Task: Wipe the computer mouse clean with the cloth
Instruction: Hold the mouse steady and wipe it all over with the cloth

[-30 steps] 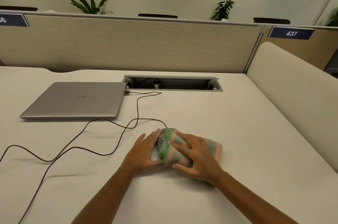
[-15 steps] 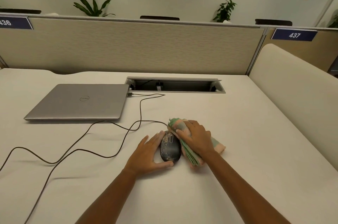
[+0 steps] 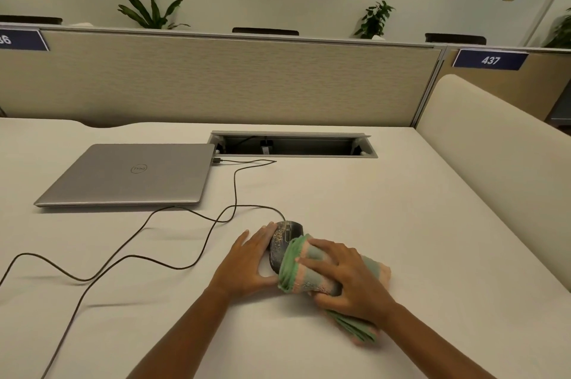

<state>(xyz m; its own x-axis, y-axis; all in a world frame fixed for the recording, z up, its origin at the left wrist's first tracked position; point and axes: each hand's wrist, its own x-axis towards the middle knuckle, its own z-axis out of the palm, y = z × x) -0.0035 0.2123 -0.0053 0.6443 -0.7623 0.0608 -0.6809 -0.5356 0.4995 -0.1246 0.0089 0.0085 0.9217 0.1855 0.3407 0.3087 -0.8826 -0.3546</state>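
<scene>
Mouse sits on the desk between both hands, near the front centre. Left hand is open, fingers spread, braced against the mouse's left side and touching it. Right hand presses flat on the cloth, fingers curled over the wad, which drapes over the rear and right half of the mouse. Front left of the mouse is exposed: dark, rounded shell, glossy, speckled with pale grime. Cloth is soft, folded, green with peach stripes, edges layered. Thin dark cable runs in loose loops from the mouse nose to the closed grey matte laptop, well apart at back left.
</scene>
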